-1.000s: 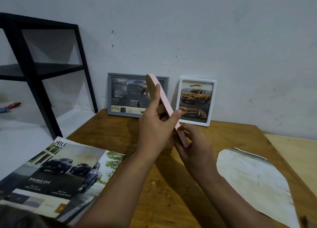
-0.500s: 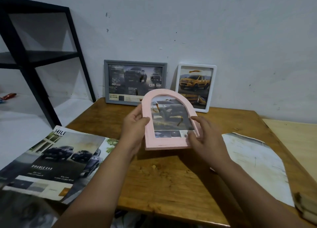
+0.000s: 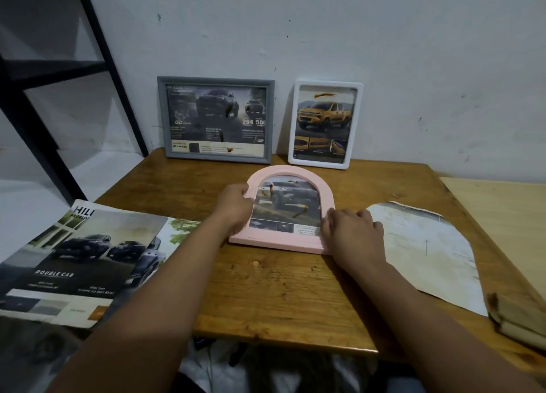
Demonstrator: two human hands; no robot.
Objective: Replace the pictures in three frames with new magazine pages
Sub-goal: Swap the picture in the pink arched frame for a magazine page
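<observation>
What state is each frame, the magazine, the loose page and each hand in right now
Pink arched frame: filled, face up, held at both sides.
Grey frame: filled, leaning on wall.
White frame: filled, leaning on wall.
Magazine: lying flat, overhanging the table edge.
Cut page: lying loose.
Left hand: gripping frame.
Right hand: gripping frame.

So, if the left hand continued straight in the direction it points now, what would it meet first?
Probably the grey frame leaning against the wall. The left hand, gripping the pink arched frame, points forward toward it, though depth is unclear.
</observation>
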